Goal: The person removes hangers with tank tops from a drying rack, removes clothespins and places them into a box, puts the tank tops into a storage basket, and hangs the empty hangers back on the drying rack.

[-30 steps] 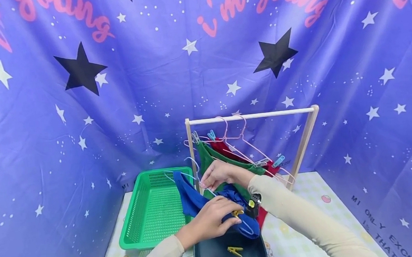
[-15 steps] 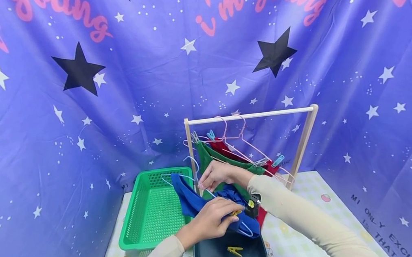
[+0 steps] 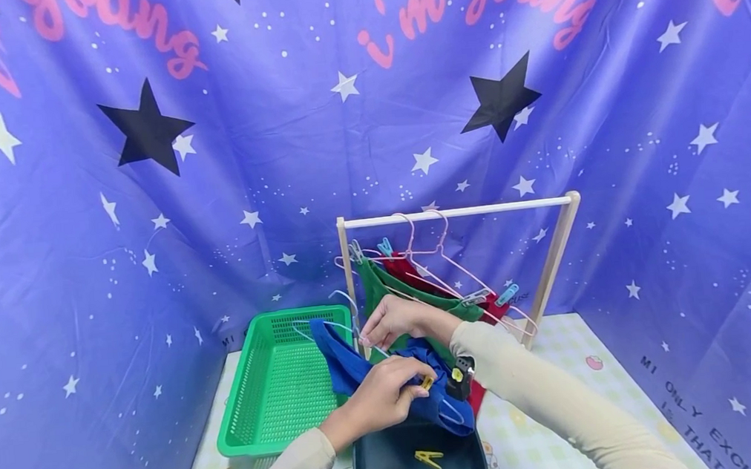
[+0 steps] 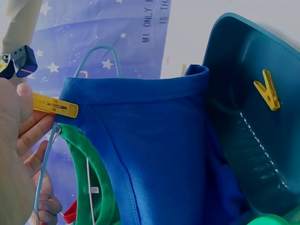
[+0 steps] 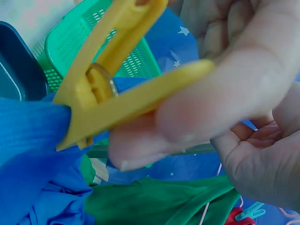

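1. Both hands are busy: the left hand (image 3: 384, 396) pinches 1 yellow clip (image 4: 65, 108) on the corner of the blue garment (image 4: 154, 136); the right hand (image 3: 394, 318) grips the blue hanger (image 4: 99, 47) near its neck.
2. From the head view, the garment sags on the hanger, with the green basket (image 3: 303, 371) at its 9 o'clock, the dark tub (image 3: 389, 464) at 6.
3. Its cloth seems soft, limp, light; pinching cloth and wire together should prevent slipping.
4. The springy clip probably handles best squeezed at its tail ends.
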Motion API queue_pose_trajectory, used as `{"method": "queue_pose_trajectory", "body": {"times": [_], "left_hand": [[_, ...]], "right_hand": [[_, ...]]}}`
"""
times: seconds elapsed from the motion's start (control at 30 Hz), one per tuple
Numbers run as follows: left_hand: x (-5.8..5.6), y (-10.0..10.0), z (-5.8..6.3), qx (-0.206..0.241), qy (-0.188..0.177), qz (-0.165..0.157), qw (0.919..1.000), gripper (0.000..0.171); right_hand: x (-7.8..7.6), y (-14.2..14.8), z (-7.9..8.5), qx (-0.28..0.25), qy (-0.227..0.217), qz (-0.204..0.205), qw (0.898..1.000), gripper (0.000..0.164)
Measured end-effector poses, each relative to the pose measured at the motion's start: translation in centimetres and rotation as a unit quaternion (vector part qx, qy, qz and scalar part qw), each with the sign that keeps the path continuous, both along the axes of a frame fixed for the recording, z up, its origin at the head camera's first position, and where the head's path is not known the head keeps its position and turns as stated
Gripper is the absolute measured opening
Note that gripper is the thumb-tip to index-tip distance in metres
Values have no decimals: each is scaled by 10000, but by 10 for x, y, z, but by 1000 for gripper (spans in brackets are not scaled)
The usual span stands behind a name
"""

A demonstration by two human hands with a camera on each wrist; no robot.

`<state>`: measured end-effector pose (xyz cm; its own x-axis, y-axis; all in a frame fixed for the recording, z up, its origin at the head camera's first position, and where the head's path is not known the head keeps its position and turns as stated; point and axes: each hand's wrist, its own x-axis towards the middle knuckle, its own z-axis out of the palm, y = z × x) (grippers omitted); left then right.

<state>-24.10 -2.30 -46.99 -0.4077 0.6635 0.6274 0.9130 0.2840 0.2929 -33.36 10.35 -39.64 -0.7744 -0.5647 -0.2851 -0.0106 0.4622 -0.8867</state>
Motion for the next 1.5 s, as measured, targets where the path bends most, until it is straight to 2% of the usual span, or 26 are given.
{"method": "queue_pose_trajectory", "body": {"times": [0.17, 0.33, 0.47, 0.87, 1.2, 1.5], "left_hand": [[2, 1, 4, -24, -580, 162, 9982, 16], [1, 3, 6, 40, -1197, 380, 9921, 11], [0, 3, 5, 144, -1419, 415, 9889, 10], [1, 5, 2, 356, -1471, 492, 9873, 7], [-2, 8, -5, 1029, -1442, 332, 9836, 9], [-1, 8, -7, 1310, -1507, 462, 9788, 9]], "right_hand": [[1, 0, 0, -23, -24, 27, 10000, 20], [2, -1, -1, -16, -26, 37, 10000, 18], [3, -1, 0, -22, 11, 55, 10000, 15], [6, -1, -1, -83, -24, 42, 10000, 17], [6, -4, -4, -129, -41, 24, 9999, 13], [5, -6, -5, -54, 21, 54, 10000, 13]]}}
